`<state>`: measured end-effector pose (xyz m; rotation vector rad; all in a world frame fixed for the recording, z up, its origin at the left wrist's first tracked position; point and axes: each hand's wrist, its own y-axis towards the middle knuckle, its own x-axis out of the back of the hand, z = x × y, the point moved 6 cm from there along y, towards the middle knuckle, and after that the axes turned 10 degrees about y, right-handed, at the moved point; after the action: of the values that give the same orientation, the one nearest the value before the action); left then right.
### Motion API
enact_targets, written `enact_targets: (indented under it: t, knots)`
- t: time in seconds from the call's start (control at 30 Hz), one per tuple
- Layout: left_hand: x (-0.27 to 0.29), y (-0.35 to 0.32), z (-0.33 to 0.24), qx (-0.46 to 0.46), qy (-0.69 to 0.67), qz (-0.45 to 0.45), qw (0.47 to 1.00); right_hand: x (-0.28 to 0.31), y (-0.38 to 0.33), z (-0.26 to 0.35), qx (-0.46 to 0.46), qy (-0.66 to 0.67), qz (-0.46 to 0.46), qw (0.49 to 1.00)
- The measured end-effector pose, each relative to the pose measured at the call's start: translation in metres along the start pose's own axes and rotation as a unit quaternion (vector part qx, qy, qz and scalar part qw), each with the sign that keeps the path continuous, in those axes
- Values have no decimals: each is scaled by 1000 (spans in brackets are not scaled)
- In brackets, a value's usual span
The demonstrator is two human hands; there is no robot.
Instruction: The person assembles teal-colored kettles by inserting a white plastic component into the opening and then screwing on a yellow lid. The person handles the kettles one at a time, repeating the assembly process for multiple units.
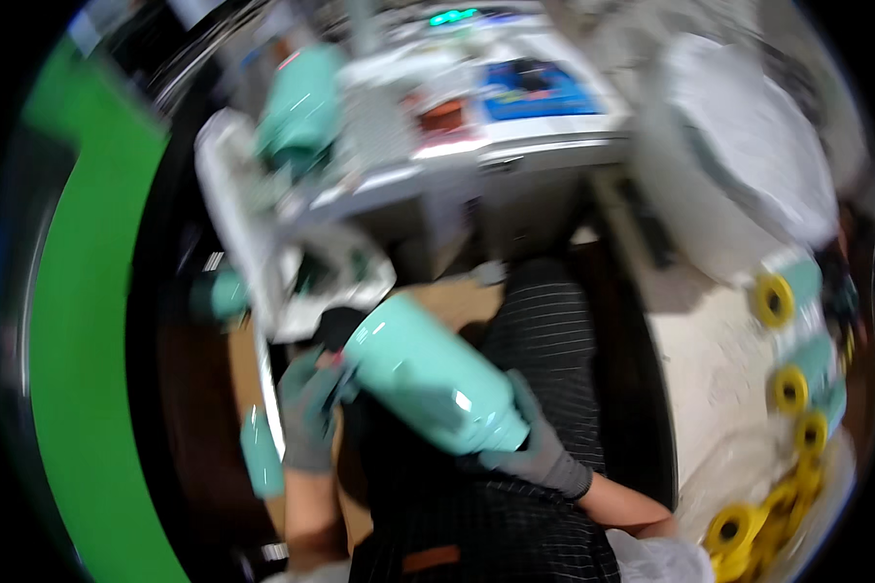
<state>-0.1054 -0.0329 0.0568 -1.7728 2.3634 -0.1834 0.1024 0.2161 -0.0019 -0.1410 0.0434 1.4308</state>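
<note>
A large mint-green bottle-shaped cylinder (433, 374) lies slantwise over my lap, its narrower neck end toward the lower right. My right hand (544, 447), in a grey glove, is closed round that neck end. At the other end, next to a black rounded part (338, 328), is my gloved left hand (309, 408). Its fingers are closed on a small dark thing with a red spot, too blurred to name. Whether the left fingers also touch the cylinder cannot be made out.
Another mint-green cylinder (303, 105) stands on the cluttered white bench ahead, near a blue tray (538, 89). A white-lined bin (690, 165) stands at far right. Mint-green pieces with yellow ring ends (790, 389) and a bag of yellow rings (734, 528) lie on the right.
</note>
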Motion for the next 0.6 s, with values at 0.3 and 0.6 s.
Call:
enact_targets:
  t: [0.3, 0.6]
  knots:
    - [-14, -29, -26, 23, 128, 13, 991, -13, -3, -11, 8, -11, 9, 1000]
    - [-16, -40, -19, -32, 177, -37, 983, -12, -12, -12, 33, -121, 47, 991]
